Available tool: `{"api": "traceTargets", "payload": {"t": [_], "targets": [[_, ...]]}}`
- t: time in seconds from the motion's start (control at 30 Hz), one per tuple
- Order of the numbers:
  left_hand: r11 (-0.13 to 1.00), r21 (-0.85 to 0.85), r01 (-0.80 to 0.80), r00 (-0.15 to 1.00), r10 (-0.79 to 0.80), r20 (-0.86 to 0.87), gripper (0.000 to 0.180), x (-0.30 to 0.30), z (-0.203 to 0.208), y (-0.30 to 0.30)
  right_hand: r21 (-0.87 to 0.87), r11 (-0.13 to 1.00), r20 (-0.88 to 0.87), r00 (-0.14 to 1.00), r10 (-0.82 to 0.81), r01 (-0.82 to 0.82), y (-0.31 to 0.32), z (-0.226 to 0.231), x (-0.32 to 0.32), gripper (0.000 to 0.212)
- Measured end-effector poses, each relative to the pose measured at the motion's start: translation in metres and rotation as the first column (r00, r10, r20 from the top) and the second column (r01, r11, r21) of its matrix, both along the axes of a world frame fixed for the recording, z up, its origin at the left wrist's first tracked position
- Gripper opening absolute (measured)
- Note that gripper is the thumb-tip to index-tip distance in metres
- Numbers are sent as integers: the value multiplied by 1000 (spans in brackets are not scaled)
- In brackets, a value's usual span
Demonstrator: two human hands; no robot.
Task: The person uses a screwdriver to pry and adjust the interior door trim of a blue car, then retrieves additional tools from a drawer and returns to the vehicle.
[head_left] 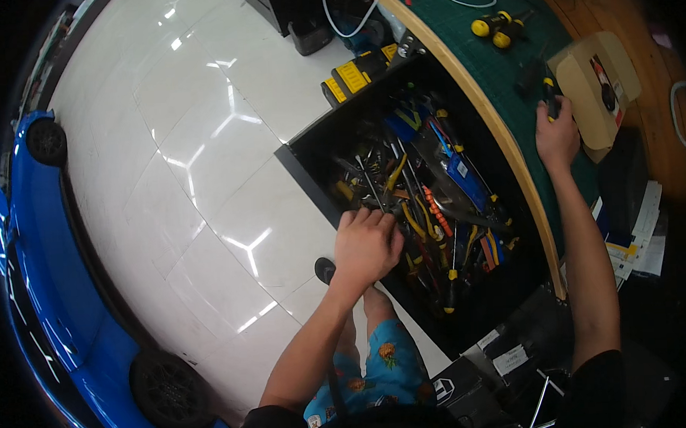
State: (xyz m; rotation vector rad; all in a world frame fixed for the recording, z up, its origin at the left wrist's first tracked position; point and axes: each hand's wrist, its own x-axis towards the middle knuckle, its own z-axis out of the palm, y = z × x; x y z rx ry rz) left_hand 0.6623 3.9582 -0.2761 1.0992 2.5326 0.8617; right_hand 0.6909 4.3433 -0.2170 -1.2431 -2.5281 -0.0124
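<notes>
My left hand [366,247] is closed over the front edge of an open black drawer [311,177], its fingers curled to the inner side. Heaped in the drawer are pliers, screwdrivers and other hand tools, among them an orange ribbed piece [438,211] and a long blue packet [466,179]. Over the green mat [458,37] on the bench, my right hand [558,137] grips a screwdriver [550,96] by its black-and-yellow handle; its tip is hard to make out. Beside that hand lies an opened brown cardboard box [582,70]. Two yellow-and-black screwdrivers [499,30] rest farther back on the mat.
The bench's curved wooden edge [500,123] runs along the drawer's right side. A yellow-and-black case [352,76] stands behind the drawer. Papers [643,224] lie at the right. Across the pale tiled floor [203,166], a blue car [63,280] is at the left.
</notes>
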Motion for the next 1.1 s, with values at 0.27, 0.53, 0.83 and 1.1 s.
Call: {"api": "traceTargets", "payload": {"t": [0.27, 0.53, 0.83, 1.1], "targets": [[999, -50, 9, 999, -11, -44, 14, 1, 4, 8, -15, 999, 6, 1000, -29, 29, -4, 6, -4, 48], [999, -50, 3, 1000, -5, -29, 14, 2, 3, 12, -46, 998, 11, 999, -33, 34, -1, 6, -3, 47], [998, -68, 6, 999, -9, -41, 13, -1, 4, 14, -34, 999, 15, 1000, -24, 25, -5, 8, -6, 45], [998, -62, 2, 1000, -4, -27, 13, -3, 5, 14, -51, 998, 41, 999, -27, 29, -6, 11, -8, 45]]}}
